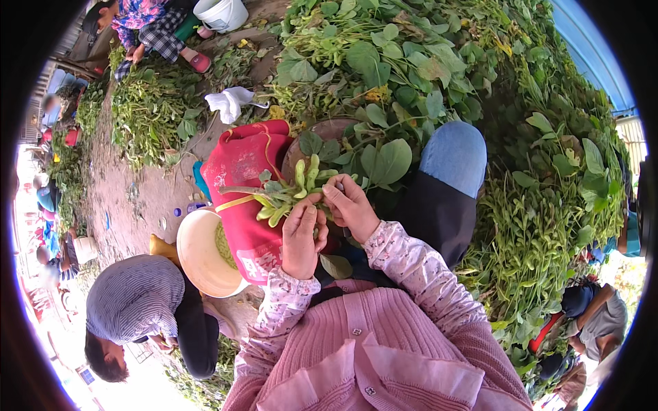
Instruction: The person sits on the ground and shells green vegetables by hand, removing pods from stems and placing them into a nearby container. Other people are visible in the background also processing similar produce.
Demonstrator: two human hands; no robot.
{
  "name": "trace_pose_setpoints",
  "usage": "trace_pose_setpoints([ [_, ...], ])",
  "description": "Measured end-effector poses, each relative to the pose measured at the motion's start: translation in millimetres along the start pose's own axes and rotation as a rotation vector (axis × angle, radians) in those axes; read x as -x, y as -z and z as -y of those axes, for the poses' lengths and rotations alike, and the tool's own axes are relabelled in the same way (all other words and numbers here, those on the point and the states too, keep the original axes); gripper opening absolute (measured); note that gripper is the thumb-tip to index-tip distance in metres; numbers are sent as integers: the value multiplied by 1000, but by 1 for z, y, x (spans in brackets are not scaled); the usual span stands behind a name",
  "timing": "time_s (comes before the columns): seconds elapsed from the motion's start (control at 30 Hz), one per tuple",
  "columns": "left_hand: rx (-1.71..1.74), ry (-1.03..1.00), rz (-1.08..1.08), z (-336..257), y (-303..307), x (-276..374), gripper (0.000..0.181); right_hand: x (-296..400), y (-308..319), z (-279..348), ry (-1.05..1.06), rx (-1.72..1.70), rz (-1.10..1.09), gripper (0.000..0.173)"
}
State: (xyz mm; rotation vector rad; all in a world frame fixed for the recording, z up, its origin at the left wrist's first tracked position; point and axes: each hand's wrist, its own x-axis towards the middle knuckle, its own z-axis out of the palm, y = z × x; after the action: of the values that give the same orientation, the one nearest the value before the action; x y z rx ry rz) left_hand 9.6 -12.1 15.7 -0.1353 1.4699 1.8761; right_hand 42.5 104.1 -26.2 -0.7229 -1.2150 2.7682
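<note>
Both hands meet over my lap at a soybean stem with green pods (pixel 307 177). My left hand (pixel 303 239) pinches among the pods between thumb and fingers. Close on its right, my right hand (pixel 349 205) has thumb and forefinger closed at the same cluster; a small dark thing shows at its fingers, too hidden to name. The stem's bare end points left, above a red cloth or bag (pixel 252 205) that lies over my knee. Broad green leaves (pixel 388 162) are just beyond my right hand. A loose leaf (pixel 336 266) lies below the hands.
A pale bucket (pixel 205 257) with green beans stands at left, beside a crouching person in a striped top (pixel 136 298). Piled soybean plants (pixel 534 231) fill the right and top. A white bucket (pixel 221 14) and another seated person are at upper left.
</note>
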Motion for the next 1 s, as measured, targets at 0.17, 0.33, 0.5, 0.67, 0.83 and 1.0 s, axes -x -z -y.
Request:
trace_pose_setpoints([
  [0.17, -130, 29, -46, 3, -1, 1, 25, 6, 0, -2, 697, 752, -72, 12],
  [0.33, 304, 134, 16, 1, 3, -2, 22, 28, -13, 13, 611, 1064, -18, 16],
  [0.5, 123, -60, -8, 3, 1, -10, 11, 34, -4, 9, 503, 1079, 3, 14],
  [0.67, -85, -217, -77, 8, -4, -18, 11, 26, -2, -3, 515, 935, -16, 15],
  [0.83, -175, -84, 117, -7, 8, -12, 11, 26, -2, -1, 558, 866, 68, 13],
  [1.0, -310, -164, 80, -1, 6, -12, 12, 24, 0, -7, 514, 872, 8, 13],
])
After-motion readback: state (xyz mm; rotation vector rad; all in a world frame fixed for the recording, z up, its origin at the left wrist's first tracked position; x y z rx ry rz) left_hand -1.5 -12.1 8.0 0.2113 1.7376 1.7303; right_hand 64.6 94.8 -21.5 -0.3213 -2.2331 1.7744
